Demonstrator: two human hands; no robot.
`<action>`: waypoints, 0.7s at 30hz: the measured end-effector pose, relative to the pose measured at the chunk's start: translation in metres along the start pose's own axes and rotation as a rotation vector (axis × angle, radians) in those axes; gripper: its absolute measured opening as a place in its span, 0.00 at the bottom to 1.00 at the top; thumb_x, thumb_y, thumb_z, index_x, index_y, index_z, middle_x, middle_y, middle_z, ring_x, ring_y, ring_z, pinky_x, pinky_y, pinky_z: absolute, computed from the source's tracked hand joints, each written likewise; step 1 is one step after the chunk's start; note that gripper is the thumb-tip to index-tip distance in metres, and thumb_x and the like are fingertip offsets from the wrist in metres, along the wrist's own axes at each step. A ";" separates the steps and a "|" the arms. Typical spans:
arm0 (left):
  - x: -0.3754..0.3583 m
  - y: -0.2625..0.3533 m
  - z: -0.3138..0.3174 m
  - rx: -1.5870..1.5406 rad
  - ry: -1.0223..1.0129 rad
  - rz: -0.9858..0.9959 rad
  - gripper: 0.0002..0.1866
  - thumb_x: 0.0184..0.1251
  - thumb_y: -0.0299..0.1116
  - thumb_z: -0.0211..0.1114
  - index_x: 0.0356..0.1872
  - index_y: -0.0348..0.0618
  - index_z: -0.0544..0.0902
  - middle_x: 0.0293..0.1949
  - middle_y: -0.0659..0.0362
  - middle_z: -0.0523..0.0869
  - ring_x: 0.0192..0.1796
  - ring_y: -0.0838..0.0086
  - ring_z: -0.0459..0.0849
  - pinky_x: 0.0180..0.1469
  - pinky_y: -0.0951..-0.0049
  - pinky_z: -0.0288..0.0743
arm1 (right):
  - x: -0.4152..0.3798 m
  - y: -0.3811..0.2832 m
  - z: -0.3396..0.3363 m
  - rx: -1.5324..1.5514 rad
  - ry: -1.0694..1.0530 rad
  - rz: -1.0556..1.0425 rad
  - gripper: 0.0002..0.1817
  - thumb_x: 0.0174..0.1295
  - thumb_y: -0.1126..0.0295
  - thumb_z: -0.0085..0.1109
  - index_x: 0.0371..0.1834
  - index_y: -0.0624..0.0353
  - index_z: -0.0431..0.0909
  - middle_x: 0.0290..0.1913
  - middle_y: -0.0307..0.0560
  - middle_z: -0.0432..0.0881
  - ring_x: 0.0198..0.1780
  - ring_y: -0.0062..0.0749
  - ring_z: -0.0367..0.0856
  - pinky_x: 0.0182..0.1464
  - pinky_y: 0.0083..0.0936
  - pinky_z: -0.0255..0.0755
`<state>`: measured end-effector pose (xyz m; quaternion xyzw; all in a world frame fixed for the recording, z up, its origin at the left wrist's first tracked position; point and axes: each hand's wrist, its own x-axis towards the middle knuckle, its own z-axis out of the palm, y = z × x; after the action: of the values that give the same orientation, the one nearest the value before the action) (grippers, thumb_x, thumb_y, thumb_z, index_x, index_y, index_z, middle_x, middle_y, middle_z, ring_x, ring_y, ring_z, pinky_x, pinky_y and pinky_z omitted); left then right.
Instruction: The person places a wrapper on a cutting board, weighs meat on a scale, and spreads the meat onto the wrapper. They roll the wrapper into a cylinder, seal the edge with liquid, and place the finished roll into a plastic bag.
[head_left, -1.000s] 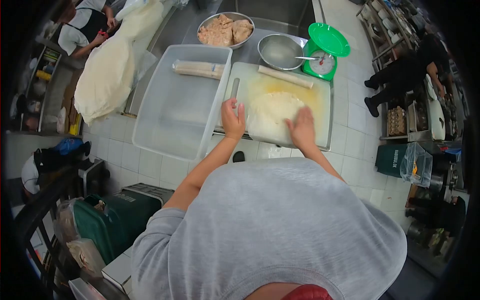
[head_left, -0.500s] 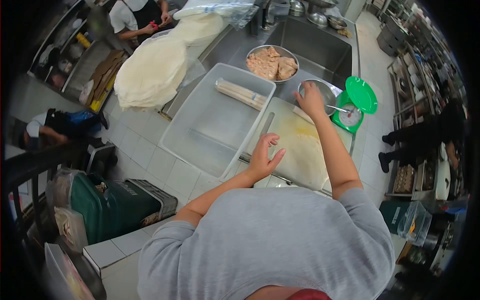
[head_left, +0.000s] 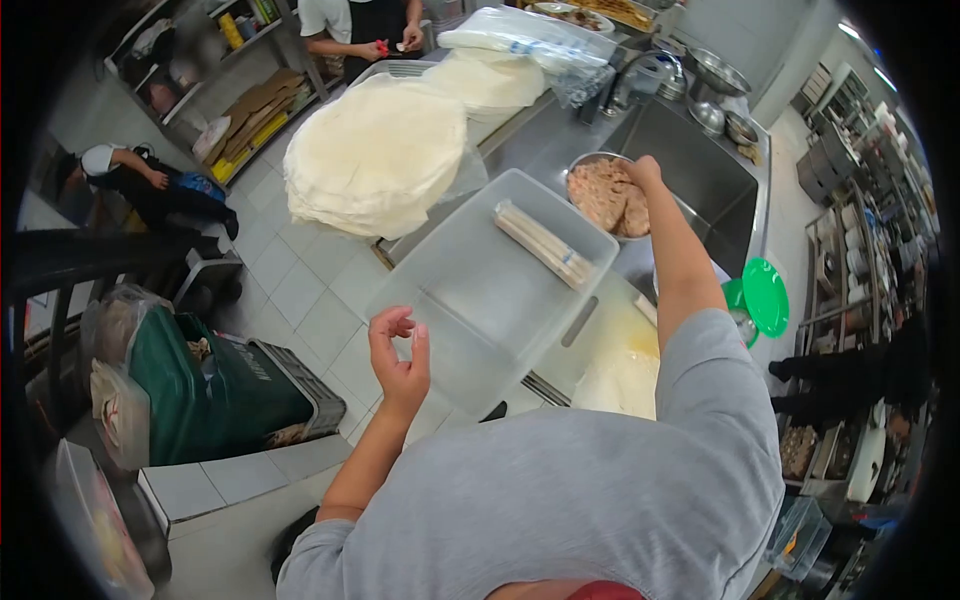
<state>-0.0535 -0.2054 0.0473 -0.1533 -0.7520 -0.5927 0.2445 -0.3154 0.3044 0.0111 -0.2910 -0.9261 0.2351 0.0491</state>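
My right hand (head_left: 644, 174) reaches over the rim of a metal bowl (head_left: 610, 156) and touches its edge or the pinkish minced meat (head_left: 600, 193) in it; its fingertips are partly hidden. Raised beside the near left edge of a translucent plastic tub (head_left: 440, 318) is my left hand (head_left: 400, 360), fingers loosely curled, thumb apart, nothing held. Inside the tub lie long pale rolls in clear plastic (head_left: 543, 245). A pale sheet (head_left: 615, 385) rests on the cutting board (head_left: 575, 350), partly hidden by my right arm and shirt. Another pale roll (head_left: 646, 309) shows beside my arm.
Stacked round pale wrappers (head_left: 375, 150) stand left of the tub, with more wrappers (head_left: 485, 80) behind. A sink (head_left: 690, 165) lies beyond the bowl. The green scale (head_left: 764, 298) is at right. Across the counter, a person's hands (head_left: 390, 47) hold something red. A green bin (head_left: 215, 385) stands lower left.
My right hand has moved from the empty metal bowl near the scale to the meat bowl. My left hand has shifted left, away from the cutting board. The camera view has turned.
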 end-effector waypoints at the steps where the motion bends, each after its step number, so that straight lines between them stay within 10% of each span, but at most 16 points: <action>1: 0.001 -0.001 0.000 0.019 -0.019 0.003 0.16 0.63 0.22 0.61 0.51 0.38 0.71 0.47 0.55 0.75 0.41 0.76 0.73 0.45 0.76 0.70 | 0.009 -0.004 0.003 0.005 -0.088 0.057 0.38 0.46 0.43 0.71 0.49 0.69 0.79 0.47 0.61 0.83 0.47 0.49 0.84 0.49 0.34 0.76; 4: 0.004 -0.008 0.003 0.057 -0.050 -0.005 0.16 0.63 0.23 0.61 0.51 0.38 0.71 0.47 0.55 0.74 0.41 0.77 0.73 0.45 0.76 0.70 | 0.028 -0.015 0.027 0.064 -0.343 0.203 0.42 0.46 0.39 0.68 0.54 0.67 0.77 0.56 0.55 0.80 0.56 0.43 0.80 0.55 0.35 0.73; 10: 0.005 -0.018 0.007 0.071 -0.047 -0.028 0.16 0.62 0.22 0.62 0.50 0.38 0.71 0.48 0.55 0.75 0.41 0.76 0.74 0.44 0.76 0.70 | -0.027 -0.061 0.044 -0.075 0.041 0.441 0.34 0.55 0.45 0.62 0.60 0.57 0.75 0.66 0.51 0.70 0.70 0.46 0.62 0.71 0.38 0.51; 17: 0.006 -0.018 0.009 0.111 -0.029 0.022 0.17 0.60 0.23 0.64 0.50 0.40 0.73 0.47 0.53 0.77 0.38 0.71 0.75 0.40 0.74 0.70 | 0.015 -0.013 0.071 0.101 0.172 0.201 0.31 0.56 0.52 0.59 0.60 0.58 0.74 0.63 0.53 0.74 0.64 0.43 0.72 0.68 0.49 0.57; 21: 0.005 -0.017 0.010 0.144 -0.022 0.039 0.17 0.60 0.22 0.63 0.50 0.39 0.73 0.46 0.53 0.76 0.39 0.72 0.75 0.40 0.74 0.70 | 0.008 -0.014 0.053 0.381 0.183 0.336 0.24 0.58 0.58 0.62 0.49 0.70 0.78 0.50 0.58 0.82 0.52 0.44 0.81 0.52 0.35 0.76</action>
<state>-0.0685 -0.2001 0.0343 -0.1565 -0.7922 -0.5304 0.2581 -0.3412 0.2778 -0.0294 -0.4461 -0.7956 0.3827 0.1470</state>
